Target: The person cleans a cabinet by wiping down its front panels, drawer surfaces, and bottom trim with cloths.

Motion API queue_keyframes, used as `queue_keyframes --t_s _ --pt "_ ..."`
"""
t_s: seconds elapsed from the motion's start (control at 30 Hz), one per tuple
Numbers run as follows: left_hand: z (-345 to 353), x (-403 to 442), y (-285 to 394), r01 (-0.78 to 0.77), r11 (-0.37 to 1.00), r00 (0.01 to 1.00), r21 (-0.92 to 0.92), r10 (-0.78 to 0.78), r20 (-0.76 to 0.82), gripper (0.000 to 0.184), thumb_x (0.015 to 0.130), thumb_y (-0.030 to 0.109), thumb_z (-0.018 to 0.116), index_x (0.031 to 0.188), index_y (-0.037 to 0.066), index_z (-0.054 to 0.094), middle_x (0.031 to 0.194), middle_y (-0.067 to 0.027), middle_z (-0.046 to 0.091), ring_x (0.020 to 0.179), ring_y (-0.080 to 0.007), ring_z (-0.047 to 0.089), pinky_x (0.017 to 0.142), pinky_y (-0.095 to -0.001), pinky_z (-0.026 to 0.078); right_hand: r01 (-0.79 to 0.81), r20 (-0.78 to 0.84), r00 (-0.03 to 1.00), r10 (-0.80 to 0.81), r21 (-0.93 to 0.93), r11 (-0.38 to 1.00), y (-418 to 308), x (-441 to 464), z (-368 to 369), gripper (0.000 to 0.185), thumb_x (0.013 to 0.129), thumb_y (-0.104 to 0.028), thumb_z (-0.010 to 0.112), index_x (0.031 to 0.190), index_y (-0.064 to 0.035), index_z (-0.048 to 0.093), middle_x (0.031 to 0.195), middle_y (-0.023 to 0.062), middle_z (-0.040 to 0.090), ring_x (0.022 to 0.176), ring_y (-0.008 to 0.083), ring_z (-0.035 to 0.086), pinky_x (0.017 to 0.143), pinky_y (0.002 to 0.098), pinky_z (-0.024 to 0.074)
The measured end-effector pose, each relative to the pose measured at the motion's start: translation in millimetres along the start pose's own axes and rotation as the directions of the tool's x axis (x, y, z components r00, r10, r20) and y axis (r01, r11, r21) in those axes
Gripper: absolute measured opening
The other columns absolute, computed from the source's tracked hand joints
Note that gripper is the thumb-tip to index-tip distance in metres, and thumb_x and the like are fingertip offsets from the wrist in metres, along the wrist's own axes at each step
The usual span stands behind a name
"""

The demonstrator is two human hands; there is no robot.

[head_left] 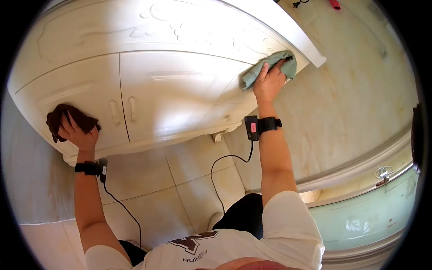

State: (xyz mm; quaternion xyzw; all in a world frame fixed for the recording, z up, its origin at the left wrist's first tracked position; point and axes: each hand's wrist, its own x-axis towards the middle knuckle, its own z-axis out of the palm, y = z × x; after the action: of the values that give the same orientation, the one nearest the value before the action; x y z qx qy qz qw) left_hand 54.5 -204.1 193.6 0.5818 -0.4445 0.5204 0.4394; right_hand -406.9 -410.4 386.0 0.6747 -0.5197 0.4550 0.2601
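Observation:
A white cabinet (175, 96) with carved trim and two handled doors fills the upper left. My left hand (78, 135) presses a dark brown cloth (74, 116) against the left door, its fingers partly sunk in the fabric. Further right and higher up, my right hand (270, 83) holds a grey-green cloth (256, 74) on the cabinet's front near its upper right corner. Each wrist wears a black strap with a small box and a cable.
Beige floor tiles (148, 177) lie below the cabinet. A marble-look wall (333, 117) stands to the right, with a greenish glass panel (360, 225) at the lower right. A black plug (296, 4) and a red object (335, 4) show at the top.

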Motion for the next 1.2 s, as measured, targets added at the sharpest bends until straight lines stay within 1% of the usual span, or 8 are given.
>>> queue_keyframes --t_s 0.17,0.3,0.37,0.4,0.53,0.7,0.97,1.2 --pt "2.0 2.2 -1.5 -0.002 1.000 1.000 -0.010 0.002 -0.028 0.066 0.080 0.032 0.059 0.134 0.000 0.041 0.131 -0.0251 0.043 0.110 -0.0440 0.039 0.094 -0.0546 0.029 -0.014 -0.202 0.979 0.038 0.116 0.993 14.1 -26.3 6.8 0.059 0.095 -0.028 0.050 0.135 0.0113 0.032 0.135 0.0314 0.041 0.120 0.0452 0.044 0.103 0.0464 0.0327" --pt "1.6 -2.3 -4.1 0.047 0.999 0.997 0.000 -0.047 0.056 0.060 0.082 0.028 0.057 0.134 0.000 0.043 0.130 -0.0235 0.045 0.112 -0.0409 0.041 0.097 -0.0499 0.029 -0.320 -0.024 0.872 0.488 0.727 0.608 -0.2 -40.6 -10.9 0.044 0.094 -0.013 0.053 0.132 0.0052 0.041 0.129 0.0191 0.049 0.116 0.0288 0.050 0.099 0.0395 0.0392" --pt "0.8 -0.1 -2.8 0.052 0.998 0.997 -0.037 -0.050 0.050 0.057 0.082 0.022 0.055 0.134 0.000 0.043 0.130 -0.0224 0.046 0.114 -0.0402 0.041 0.098 -0.0480 0.029 -0.501 0.548 0.704 0.451 0.834 -0.231 11.3 -49.3 -9.1 0.032 0.094 -0.013 0.052 0.124 -0.0013 0.047 0.123 0.0123 0.053 0.111 0.0274 0.052 0.097 0.0400 0.0427" --pt "-2.3 2.8 -1.0 0.081 0.994 0.995 -0.067 -0.076 0.068 0.058 0.081 0.019 0.055 0.134 0.001 0.043 0.131 -0.0214 0.047 0.114 -0.0402 0.040 0.099 -0.0481 0.028 -0.514 0.655 0.634 0.411 0.754 -0.409 2.0 -53.1 -17.6 0.025 0.095 -0.018 0.051 0.116 -0.0054 0.050 0.118 0.0093 0.056 0.105 0.0266 0.055 0.093 0.0402 0.0457" --pt "-8.8 8.4 1.8 0.170 0.977 0.976 -0.133 -0.148 0.162 0.063 0.076 0.012 0.054 0.137 0.003 0.042 0.136 -0.0202 0.043 0.118 -0.0422 0.037 0.102 -0.0509 0.025 -0.642 0.685 0.724 0.074 0.710 -0.288 6.5 -83.1 -37.7 0.034 0.098 -0.030 0.043 0.124 -0.0083 0.048 0.118 0.0109 0.057 0.107 0.0276 0.055 0.093 0.0419 0.0455" --pt "-14.5 54.7 24.3 0.109 0.990 0.950 -0.089 -0.078 0.304 0.077 0.068 0.018 0.060 0.142 0.011 0.037 0.138 -0.0203 0.041 0.112 -0.0420 0.043 0.100 -0.0557 0.026 -0.659 0.751 0.647 0.131 0.637 -0.400 -9.2 -113.4 -55.2 0.042 0.098 -0.031 0.040 0.133 -0.0077 0.043 0.125 0.0109 0.054 0.111 0.0278 0.054 0.093 0.0413 0.0455" --pt "-25.7 78.8 30.1 -0.054 0.997 0.935 -0.046 0.067 0.349 0.056 0.075 0.031 0.065 0.129 0.027 0.054 0.086 -0.0012 0.059 0.104 -0.0306 0.052 0.070 -0.0484 0.043 -0.801 0.869 0.492 -0.055 0.428 -0.419 -71.1 -170.9 -91.2 0.049 0.099 -0.037 0.036 0.137 -0.0071 0.039 0.130 0.0130 0.051 0.115 0.0305 0.051 0.097 0.0443 0.0421" --pt "-44.1 188.9 32.5 -0.082 0.993 0.994 -0.088 0.087 0.063 0.062 0.072 0.044 0.067 0.130 0.031 0.051 0.124 0.0021 0.053 0.123 -0.0260 0.044 0.088 -0.0436 0.039 -0.875 0.923 0.358 -0.140 0.280 -0.394 -70.2 -188.1 -92.9 0.047 0.096 -0.035 0.042 0.135 -0.0081 0.040 0.129 0.0133 0.051 0.113 0.0327 0.051 0.093 0.0487 0.0434"
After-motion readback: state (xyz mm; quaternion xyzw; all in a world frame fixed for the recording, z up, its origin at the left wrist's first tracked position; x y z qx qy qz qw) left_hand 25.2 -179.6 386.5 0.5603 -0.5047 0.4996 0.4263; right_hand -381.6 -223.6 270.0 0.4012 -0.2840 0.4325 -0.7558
